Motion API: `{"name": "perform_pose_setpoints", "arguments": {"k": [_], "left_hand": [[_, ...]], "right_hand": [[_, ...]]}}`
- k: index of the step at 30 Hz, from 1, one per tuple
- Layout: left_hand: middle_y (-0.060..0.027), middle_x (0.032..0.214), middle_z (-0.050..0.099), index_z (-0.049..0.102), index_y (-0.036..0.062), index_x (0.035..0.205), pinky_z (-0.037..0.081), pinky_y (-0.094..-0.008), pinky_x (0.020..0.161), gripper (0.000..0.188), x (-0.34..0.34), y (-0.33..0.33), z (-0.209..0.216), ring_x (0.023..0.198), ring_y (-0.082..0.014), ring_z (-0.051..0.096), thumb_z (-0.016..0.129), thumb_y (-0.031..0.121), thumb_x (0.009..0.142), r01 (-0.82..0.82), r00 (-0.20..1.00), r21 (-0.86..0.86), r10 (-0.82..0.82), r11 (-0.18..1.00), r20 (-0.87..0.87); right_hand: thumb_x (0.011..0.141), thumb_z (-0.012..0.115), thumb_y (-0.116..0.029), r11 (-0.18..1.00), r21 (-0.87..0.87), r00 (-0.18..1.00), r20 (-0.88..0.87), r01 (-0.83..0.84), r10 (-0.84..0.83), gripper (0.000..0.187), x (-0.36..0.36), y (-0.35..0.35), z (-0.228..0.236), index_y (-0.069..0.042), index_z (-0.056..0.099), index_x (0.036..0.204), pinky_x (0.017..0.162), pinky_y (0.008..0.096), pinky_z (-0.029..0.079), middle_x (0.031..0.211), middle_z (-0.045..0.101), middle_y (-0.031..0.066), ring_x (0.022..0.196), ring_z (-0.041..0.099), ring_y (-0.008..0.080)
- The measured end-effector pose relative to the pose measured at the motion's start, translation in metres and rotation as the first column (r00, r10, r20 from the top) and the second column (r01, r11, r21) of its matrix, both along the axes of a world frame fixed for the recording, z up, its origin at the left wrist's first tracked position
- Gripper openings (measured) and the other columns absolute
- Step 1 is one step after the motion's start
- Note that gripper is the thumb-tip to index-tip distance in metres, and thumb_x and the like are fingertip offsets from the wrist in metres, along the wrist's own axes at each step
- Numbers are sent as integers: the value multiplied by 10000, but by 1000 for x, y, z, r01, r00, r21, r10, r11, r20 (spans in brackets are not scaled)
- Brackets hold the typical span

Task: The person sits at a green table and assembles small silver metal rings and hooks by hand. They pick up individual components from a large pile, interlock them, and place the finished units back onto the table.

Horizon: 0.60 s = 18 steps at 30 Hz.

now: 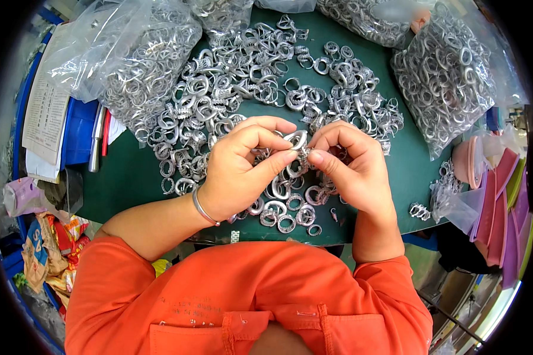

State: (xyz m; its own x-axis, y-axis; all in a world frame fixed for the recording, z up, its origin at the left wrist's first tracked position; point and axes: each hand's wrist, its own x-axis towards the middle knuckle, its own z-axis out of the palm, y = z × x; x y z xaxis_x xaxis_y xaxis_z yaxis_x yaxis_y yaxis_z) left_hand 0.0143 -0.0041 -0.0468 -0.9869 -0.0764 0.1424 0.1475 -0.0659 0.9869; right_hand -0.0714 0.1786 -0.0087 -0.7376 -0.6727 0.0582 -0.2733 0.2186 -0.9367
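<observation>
At the far left a clear plastic bag of silver metal rings (pixel 130 59) is lying on the green table mat (pixel 127 177), with a loose heap of silver rings (pixel 249 83) spreading beside it, so most pieces seemingly are awaiting handling. The left hand (pixel 240 171) is arching over the mat, fingers pinching an oval silver ring (pixel 296 140) above the heap. The right hand (pixel 352 165) is curling inward, fingertips gripping the same ring's edge.

A single head-worn fisheye view looks steeply down, close over the green counter (pixel 130 177), edges bending toward the rim.
</observation>
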Motion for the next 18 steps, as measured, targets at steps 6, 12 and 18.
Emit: {"name": "perform_pose_setpoints", "arguments": {"k": [6,12,18], "left_hand": [[-159,1183,546,581,-13,957,483,-297,879,112,3,2,-1,1020,-162,573,604,-58,856,77,997,143,-81,987,20],[-161,1141,573,545,-18,995,535,-290,790,92,3,5,5,949,-163,602,562,25,915,70,989,336,-111,939,102],[-155,1155,568,530,-33,984,523,-260,765,109,2,6,5,891,-139,618,579,33,913,90,981,462,-160,882,114]], "right_hand": [[769,665,-2,975,-58,977,-8,-213,213,63,-14,6,2,-17,607,788,709,300,439,799,570,54,799,546,186],[763,693,-35,901,-312,909,190,-302,371,57,-26,10,-8,-32,650,800,763,283,408,823,557,31,836,510,159],[888,617,-88,944,-330,832,517,-25,203,142,-21,8,-12,-21,615,1013,562,191,397,820,560,-3,653,497,54]]}}
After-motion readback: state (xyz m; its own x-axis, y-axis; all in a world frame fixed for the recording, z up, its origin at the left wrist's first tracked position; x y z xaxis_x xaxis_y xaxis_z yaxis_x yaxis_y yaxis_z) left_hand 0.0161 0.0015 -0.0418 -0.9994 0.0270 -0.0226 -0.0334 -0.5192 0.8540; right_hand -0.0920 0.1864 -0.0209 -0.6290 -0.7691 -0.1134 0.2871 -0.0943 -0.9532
